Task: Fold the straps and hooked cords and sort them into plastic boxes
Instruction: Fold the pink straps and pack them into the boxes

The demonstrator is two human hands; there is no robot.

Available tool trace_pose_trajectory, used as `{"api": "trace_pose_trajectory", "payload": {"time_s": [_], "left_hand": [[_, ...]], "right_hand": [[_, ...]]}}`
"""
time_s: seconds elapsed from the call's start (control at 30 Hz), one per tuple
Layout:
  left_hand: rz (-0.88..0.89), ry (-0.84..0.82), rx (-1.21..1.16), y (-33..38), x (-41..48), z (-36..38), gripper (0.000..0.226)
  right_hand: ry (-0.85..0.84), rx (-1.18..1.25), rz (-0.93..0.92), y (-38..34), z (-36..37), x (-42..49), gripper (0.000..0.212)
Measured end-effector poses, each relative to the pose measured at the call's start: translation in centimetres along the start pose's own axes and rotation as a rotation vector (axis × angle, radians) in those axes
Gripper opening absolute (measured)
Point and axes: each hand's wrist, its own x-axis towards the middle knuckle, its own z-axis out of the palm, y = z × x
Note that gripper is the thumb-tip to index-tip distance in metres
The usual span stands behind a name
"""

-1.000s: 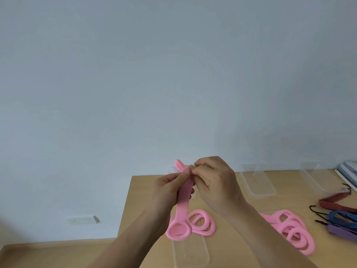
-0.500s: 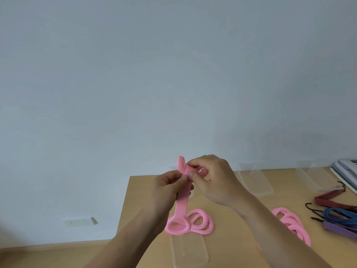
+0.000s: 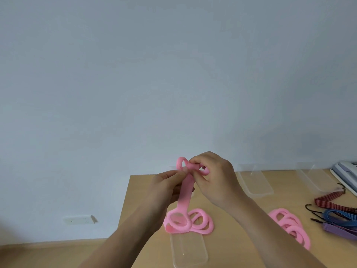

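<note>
pink, soft and likely light, the ringed strap (image 3: 186, 192) hangs limp below the left grip (image 3: 164, 188), which pinches it near the top, while the right grip (image 3: 214, 178) just beside curls round its upper ring, the sensible hold for folding.

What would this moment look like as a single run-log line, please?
step: folding pink strap | left hand: pinches strap near top | right hand: grips folded top end | nearest plastic box: looks empty | hooked cords: on table

The person's left hand (image 3: 164, 189) and right hand (image 3: 215, 179) are bare, and the left forearm (image 3: 127, 238) and right forearm (image 3: 270, 231) are uncovered too.
</note>
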Motion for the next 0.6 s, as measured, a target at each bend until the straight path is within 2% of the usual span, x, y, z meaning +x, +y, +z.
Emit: {"api": "trace_pose_trajectory", "payload": {"time_s": [0.1, 0.23, 0.4, 0.5, 0.6], "left_hand": [[-0.005, -0.019, -0.060, 0.0, 0.1, 0.0, 0.047], [-0.017, -0.015, -0.110, 0.2, 0.4, -0.2, 0.045], [0.049, -0.110, -0.082, 0.1, 0.4, -0.6, 0.032], [0.050, -0.107, -0.085, -0.1, 0.5, -0.8, 0.034], [0.023, -0.056, -0.118, -0.6, 0.5, -0.9, 0.037]], "right_hand": [[0.037, 0.008, -0.037, 0.2, 0.4, -0.1, 0.014], [0.066, 0.008, -0.083, 0.1, 1.0, -0.4, 0.020], [0.037, 0.020, -0.110, 0.0, 1.1, -0.8, 0.015], [0.041, 0.134, -0.076, -0.2, 0.9, -0.8, 0.016], [0.007, 0.215, 0.041, -0.1, 0.6, -0.6, 0.015]]}}
